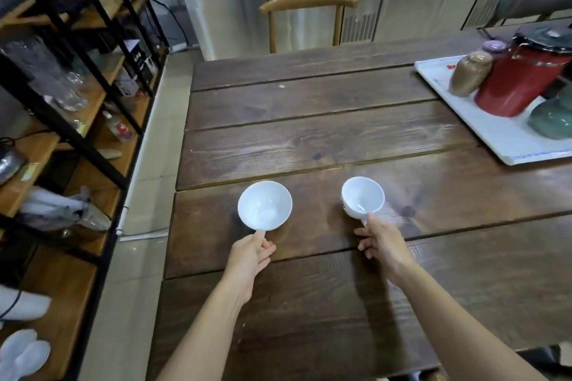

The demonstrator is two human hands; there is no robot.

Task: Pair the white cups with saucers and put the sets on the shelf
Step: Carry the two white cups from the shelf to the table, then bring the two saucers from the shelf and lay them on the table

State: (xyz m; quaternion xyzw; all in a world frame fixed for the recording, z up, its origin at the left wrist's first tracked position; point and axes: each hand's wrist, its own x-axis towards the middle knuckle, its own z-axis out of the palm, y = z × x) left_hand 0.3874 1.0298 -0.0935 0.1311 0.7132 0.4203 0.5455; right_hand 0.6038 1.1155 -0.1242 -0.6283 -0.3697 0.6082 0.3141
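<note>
Two white cups are over the near part of the dark wooden table. My left hand grips the handle of the left cup, which opens upward. My right hand grips the handle of the right cup, which tilts a little toward me and shows a dark mark on its side. Both cups look empty. White saucers lie stacked on the wooden shelf at the bottom left, well apart from both hands.
A black-framed shelf rack with glassware and bottles stands to the left across a tiled floor gap. A white tray at the table's right carries a red pot, a brown jar and green bowls. A wooden chair stands at the far edge.
</note>
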